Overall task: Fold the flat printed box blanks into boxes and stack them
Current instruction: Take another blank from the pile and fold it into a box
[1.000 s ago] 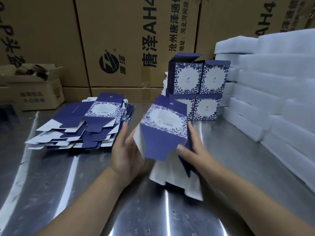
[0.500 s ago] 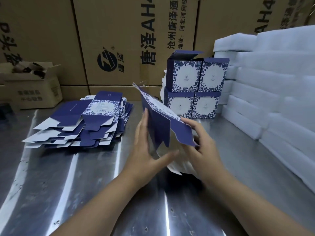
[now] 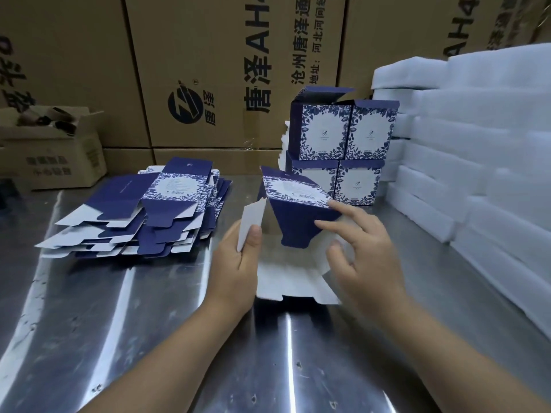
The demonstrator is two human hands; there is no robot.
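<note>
A half-opened blue and white box blank (image 3: pixel 295 216) stands on its end between my hands, its white flaps spread toward me on the steel table. My left hand (image 3: pixel 235 269) pinches a white side flap with the thumb. My right hand (image 3: pixel 360 257) grips the right edge, fingers resting on the dark blue flap. A loose pile of flat blanks (image 3: pixel 143 213) lies to the left. Several folded boxes (image 3: pixel 343 150) stand stacked in two tiers behind the blank, the top left one with its lid up.
White foam slabs (image 3: pixel 477 162) are piled along the right side of the steel table (image 3: pixel 149 338). Large brown cartons (image 3: pixel 226 70) form a wall at the back. A small open carton (image 3: pixel 50 150) sits at the far left.
The blank has been squared open and turned so its printed panel faces up. My left hand shifted from flat against its side to pinching a white flap; my right hand moved onto the blue flap.
</note>
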